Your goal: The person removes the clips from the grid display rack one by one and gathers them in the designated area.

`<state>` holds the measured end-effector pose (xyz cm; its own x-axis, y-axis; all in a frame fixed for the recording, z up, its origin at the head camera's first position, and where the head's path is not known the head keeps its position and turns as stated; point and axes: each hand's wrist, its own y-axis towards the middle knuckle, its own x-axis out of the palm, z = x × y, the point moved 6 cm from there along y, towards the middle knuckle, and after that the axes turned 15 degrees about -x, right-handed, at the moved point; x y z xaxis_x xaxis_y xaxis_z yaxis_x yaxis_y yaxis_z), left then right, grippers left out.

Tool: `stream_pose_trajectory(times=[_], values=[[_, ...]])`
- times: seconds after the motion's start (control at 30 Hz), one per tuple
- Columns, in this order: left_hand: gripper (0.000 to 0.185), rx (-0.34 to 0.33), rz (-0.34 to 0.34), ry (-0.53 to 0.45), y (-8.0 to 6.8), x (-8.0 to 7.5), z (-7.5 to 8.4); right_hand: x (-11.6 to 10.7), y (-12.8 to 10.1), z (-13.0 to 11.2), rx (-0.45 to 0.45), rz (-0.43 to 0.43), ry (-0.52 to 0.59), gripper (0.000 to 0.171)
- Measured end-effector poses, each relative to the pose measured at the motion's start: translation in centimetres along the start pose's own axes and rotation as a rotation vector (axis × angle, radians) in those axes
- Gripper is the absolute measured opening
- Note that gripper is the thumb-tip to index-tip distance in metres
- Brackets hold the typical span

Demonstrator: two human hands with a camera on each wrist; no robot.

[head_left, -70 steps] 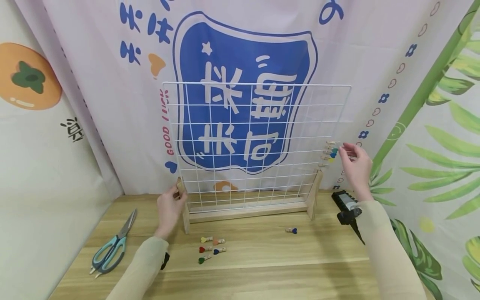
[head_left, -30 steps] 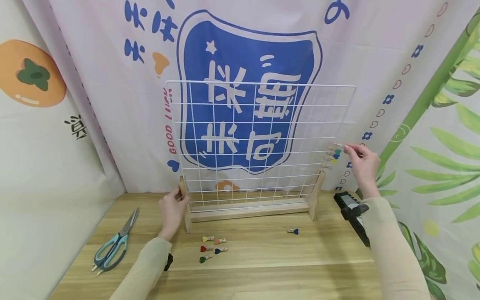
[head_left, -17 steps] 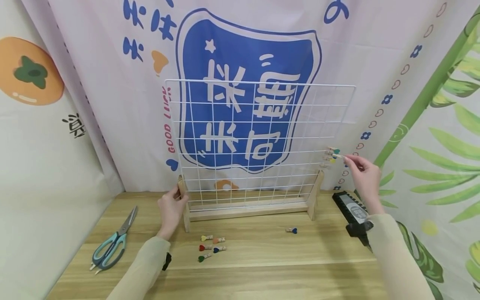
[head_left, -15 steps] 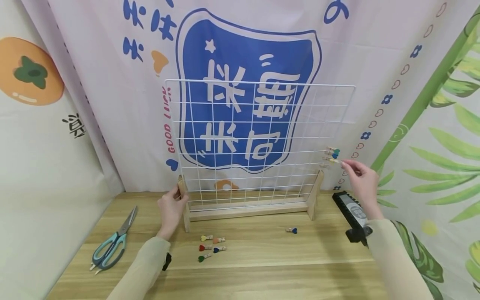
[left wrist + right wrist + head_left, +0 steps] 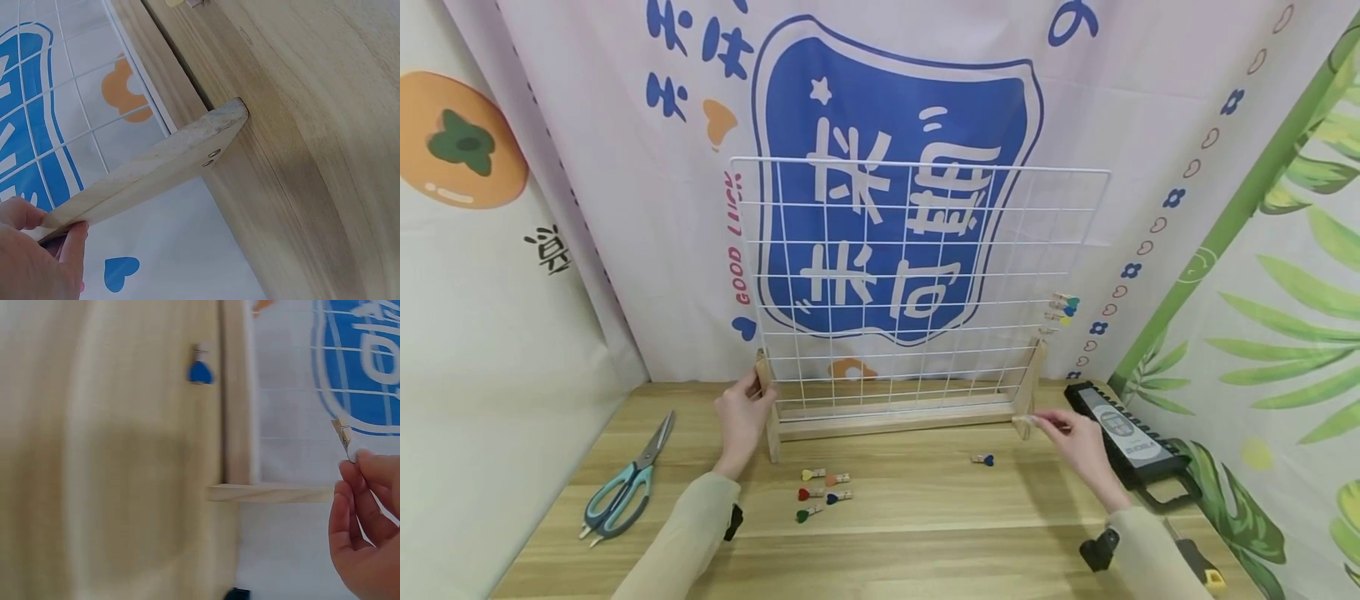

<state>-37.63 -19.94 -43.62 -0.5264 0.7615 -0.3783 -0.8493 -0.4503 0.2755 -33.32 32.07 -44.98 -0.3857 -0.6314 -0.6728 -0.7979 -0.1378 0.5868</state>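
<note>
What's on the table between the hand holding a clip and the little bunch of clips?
One blue-heart clip lies alone between the right hand and the bunch of clips, seen from the head view.

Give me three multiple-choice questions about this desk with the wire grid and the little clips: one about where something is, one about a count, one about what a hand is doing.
1. Where do the scissors lie?
A. hung on the wire grid
B. on the table, left of the wooden stand
C. under the right hand

2. How many heart clips lie together in front of the stand's left foot?
A. two
B. nine
C. five

3. What is the right hand doing?
A. pinching a small wooden clip
B. lying flat on the table
C. gripping the scissors

Answers:
1 B, the teal handles rest on the wood far left of the stand.
2 C, yellow, orange, red, blue and green hearts show there.
3 A, the fingertips hold the clip beside the stand's right foot.
</note>
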Motion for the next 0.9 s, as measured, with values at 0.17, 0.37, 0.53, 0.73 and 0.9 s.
stream_pose_trajectory(times=[0.17, 0.37, 0.53, 0.73, 0.9], values=[[0.024, 0.008, 0.007, 0.001, -0.1, 0.1, 0.1, 2.4, -1.8, 1.0, 0.016, -0.079, 0.022, 0.012], [0.021, 0.020, 0.019, -0.018, -0.1, 0.1, 0.3, 4.2, -2.9, 1.6, 0.043, -0.180, 0.028, 0.010], [0.022, 0.031, 0.025, -0.027, -0.2, 0.0, 0.4, 5.1, -3.1, 1.7, 0.022, -0.204, -0.013, 0.006], [0.025, 0.019, 0.022, -0.011, -0.1, 0.1, 0.1, 5.6, -3.2, 1.7, 0.000, -0.209, -0.025, 0.004], [0.026, -0.004, -0.004, -0.006, -0.1, 0.1, 0.1, 5.8, -3.4, 1.9, 0.011, -0.230, -0.033, 0.004]])
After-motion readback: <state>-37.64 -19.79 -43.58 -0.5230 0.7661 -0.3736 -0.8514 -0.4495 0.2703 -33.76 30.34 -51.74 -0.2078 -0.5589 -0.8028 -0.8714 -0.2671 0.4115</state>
